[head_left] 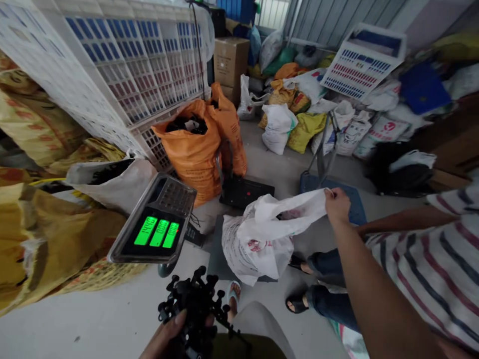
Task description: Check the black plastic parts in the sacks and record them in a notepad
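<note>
A bunch of small black knobbed plastic parts (194,304) is in my left hand (170,334), low in the view, with the thumb closed over it. My right hand (337,205) reaches out at the right and pinches the rim of a white woven sack (258,244), stretching its mouth sideways. The sack slumps on the dark platform (216,264) of a floor scale; its contents are mostly hidden. Left of the sack, the scale's display (157,232) glows green.
A co-worker in a striped shirt (430,254) stands close at right, one forearm behind mine. Orange sacks (194,154), one showing black items, stand beyond the display. White crates (142,65) rise at left; a blue platform (354,199) lies at right.
</note>
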A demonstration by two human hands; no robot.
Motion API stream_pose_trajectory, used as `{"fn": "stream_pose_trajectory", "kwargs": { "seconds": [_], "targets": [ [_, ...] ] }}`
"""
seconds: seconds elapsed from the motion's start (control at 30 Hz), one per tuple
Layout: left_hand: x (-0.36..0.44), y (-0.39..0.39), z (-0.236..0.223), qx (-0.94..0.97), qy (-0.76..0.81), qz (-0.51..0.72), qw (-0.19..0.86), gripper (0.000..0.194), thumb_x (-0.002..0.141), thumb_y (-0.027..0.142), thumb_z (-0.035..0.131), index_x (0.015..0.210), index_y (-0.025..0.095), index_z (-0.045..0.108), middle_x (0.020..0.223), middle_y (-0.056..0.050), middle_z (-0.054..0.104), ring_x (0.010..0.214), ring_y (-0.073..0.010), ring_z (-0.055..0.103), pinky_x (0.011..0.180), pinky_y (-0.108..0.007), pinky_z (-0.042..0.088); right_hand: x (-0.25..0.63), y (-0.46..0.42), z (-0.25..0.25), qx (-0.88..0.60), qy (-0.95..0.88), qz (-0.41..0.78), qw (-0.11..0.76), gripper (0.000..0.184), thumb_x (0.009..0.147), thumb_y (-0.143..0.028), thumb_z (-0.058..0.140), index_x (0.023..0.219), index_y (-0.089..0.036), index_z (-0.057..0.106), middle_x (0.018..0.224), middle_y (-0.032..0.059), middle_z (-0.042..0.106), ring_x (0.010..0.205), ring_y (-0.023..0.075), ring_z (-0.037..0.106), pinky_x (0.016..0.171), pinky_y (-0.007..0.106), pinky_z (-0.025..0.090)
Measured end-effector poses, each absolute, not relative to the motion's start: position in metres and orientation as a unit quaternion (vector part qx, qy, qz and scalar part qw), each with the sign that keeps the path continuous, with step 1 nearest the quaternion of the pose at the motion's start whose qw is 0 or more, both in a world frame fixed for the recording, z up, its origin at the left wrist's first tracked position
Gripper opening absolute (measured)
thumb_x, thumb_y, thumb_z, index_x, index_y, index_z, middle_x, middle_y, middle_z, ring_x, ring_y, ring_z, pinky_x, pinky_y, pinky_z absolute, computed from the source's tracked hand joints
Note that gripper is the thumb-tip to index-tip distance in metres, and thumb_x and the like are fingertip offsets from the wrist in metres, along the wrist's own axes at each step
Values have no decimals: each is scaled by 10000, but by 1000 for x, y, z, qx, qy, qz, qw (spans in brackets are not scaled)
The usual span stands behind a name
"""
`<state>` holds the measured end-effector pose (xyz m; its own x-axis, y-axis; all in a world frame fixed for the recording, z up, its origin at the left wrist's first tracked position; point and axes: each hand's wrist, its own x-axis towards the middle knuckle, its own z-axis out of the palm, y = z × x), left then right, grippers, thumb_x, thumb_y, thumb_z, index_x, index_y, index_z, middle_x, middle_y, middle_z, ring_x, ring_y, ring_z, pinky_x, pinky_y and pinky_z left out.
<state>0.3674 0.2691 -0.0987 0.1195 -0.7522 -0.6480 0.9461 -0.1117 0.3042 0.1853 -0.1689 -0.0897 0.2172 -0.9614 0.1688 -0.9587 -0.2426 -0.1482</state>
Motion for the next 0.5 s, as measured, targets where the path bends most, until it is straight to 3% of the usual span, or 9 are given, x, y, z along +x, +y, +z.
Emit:
{"fn": "stream_pose_trajectory", "kwargs": {
  "seconds": [0.1, 0.2, 0.27, 0.3, 0.37, 0.43, 0.5],
  "targets": [
    [370, 258, -96, 364, 132, -661, 643, 501, 602, 350, 742, 1060, 199, 605, 803, -38, 668, 636, -187, 600, 635, -301, 462, 163, -182, -56, -756, 643, -125, -19, 286, 872, -268, 352, 984, -67, 522, 853, 145, 589, 770, 213, 554, 668, 334, 415],
    [369, 248, -85, 385, 173, -670, 610, 515, 644, 416, 704, 1089, 181, 597, 863, -66, 687, 729, -213, 626, 628, -284, 479, 158, -145, -49, -803, 583, -125, -19, 393, 881, -277, 283, 1130, -26, 456, 1039, 228, 551, 975, 266, 518, 823, 378, 394],
    [368, 240, -74, 402, 198, -666, 596, 491, 658, 432, 692, 1070, 176, 614, 923, -80, 692, 817, -234, 632, 640, -282, 492, 167, -106, -60, -862, 498, -95, 9, 389, 879, -291, 317, 1168, -75, 460, 1158, 190, 518, 1104, 241, 458, 955, 350, 329],
    [368, 234, -68, 412, 200, -662, 594, 461, 656, 425, 697, 1034, 169, 632, 930, -83, 694, 824, -235, 633, 634, -282, 496, 174, -87, -69, -892, 445, -62, 35, 353, 845, -290, 415, 1145, -127, 500, 1182, 142, 526, 1133, 220, 449, 984, 316, 311],
    [367, 219, -58, 427, 185, -657, 593, 411, 627, 395, 730, 948, 148, 663, 882, -83, 704, 785, -227, 639, 610, -273, 499, 190, -59, -90, -925, 372, -4, 80, 460, 712, -252, 621, 1157, -195, 522, 1279, 82, 485, 1222, 233, 383, 1054, 323, 224],
    [366, 203, -50, 437, 165, -660, 589, 407, 583, 387, 762, 891, 136, 675, 828, -77, 709, 730, -210, 642, 590, -257, 498, 203, -49, -111, -923, 369, 34, 106, 477, 673, -155, 642, 1141, -150, 549, 1231, 141, 524, 1212, 291, 398, 1070, 418, 158],
    [363, 191, -45, 435, 156, -666, 586, 407, 562, 379, 776, 874, 138, 677, 805, -70, 709, 727, -198, 645, 592, -241, 499, 206, -54, -124, -903, 406, 60, 131, 314, 733, -85, 544, 1041, -79, 600, 1054, 194, 609, 1083, 303, 510, 1020, 487, 209]
  ]
}}
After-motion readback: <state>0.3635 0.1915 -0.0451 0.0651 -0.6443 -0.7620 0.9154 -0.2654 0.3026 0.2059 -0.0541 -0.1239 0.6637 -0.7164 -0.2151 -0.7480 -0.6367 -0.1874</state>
